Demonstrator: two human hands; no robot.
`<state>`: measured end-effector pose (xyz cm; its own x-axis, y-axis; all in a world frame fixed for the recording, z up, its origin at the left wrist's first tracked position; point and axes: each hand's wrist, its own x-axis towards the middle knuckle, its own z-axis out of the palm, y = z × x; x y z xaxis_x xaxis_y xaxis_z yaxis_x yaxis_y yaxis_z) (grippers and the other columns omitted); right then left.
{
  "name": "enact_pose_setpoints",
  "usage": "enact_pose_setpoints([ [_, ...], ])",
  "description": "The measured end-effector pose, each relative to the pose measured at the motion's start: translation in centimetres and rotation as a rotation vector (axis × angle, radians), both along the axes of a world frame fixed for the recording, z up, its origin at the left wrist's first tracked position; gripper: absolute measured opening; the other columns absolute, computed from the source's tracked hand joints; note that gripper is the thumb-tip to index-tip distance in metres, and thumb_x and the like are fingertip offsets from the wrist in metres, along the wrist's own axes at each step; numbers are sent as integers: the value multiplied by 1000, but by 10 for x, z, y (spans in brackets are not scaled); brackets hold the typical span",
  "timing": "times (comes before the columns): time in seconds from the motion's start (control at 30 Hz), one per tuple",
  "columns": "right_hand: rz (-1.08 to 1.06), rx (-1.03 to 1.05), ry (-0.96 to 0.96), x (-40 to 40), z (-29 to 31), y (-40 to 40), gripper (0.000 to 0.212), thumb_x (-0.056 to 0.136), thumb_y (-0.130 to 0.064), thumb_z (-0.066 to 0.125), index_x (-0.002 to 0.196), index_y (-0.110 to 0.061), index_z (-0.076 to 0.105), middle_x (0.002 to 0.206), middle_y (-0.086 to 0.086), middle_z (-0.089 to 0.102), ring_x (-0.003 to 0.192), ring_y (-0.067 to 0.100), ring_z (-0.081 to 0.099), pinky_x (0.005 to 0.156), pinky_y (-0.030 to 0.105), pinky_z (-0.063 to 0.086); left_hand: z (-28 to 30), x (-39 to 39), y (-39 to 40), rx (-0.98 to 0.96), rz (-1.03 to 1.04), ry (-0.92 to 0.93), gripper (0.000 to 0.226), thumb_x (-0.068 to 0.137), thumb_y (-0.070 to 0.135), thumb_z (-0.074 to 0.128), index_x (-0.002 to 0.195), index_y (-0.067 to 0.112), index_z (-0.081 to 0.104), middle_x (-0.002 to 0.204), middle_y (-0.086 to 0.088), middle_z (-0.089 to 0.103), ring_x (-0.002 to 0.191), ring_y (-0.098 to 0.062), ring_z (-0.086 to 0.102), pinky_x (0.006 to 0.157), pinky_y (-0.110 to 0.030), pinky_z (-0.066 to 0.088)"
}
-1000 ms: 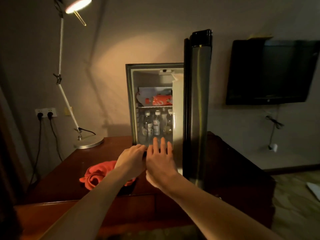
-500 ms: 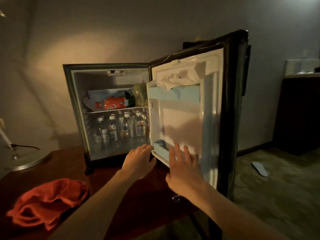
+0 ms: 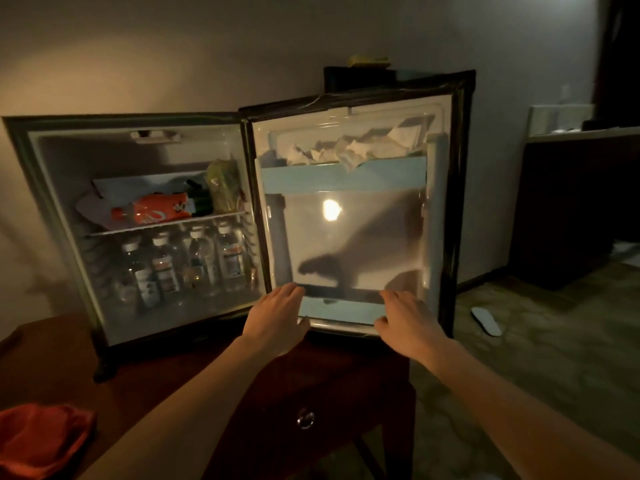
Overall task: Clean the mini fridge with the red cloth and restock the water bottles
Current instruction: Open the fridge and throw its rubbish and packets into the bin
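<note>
The left hand and the right hand are being held at the two ends of the lower door shelf, fingers laid over its rim; whether it is actually being gripped cannot be told. The mini fridge is being kept wide open on the bench, with water bottles being stored under its inner shelf. The red cloth is being left crumpled at the bench's near left.

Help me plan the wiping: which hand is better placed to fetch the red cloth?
Left. The left hand is nearer the red cloth lying at the table's left; the right hand is farther, at the door shelf.
</note>
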<state>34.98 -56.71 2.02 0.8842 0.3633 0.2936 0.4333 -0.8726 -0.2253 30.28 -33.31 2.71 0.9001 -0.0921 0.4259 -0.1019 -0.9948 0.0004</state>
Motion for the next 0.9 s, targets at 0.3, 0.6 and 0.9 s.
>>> enact_pose_setpoints([
  [0.3,-14,4,120,81,8,-8,37,94,-32,49,126,-15,53,110,5,64,96,21,62,80,32,50,12,62,-13,127,51,63,58,94,44,53,144,20,38,143,1,47,132,-20,44,111,-37,35],
  [0.6,46,-43,112,126,8,-8,28,92,-36,48,113,-21,60,98,1,64,88,19,61,69,30,44,8,90,-26,255,75,116,40,95,47,46,125,20,51,126,0,60,117,-20,55,103,-36,37],
  [0.9,134,123,-103,128,31,-17,28,93,-26,52,116,-17,64,113,-1,66,101,17,60,83,26,49,36,84,-27,19,-70,-26,40,96,39,52,133,24,49,131,6,54,117,-13,52,97,-30,44],
])
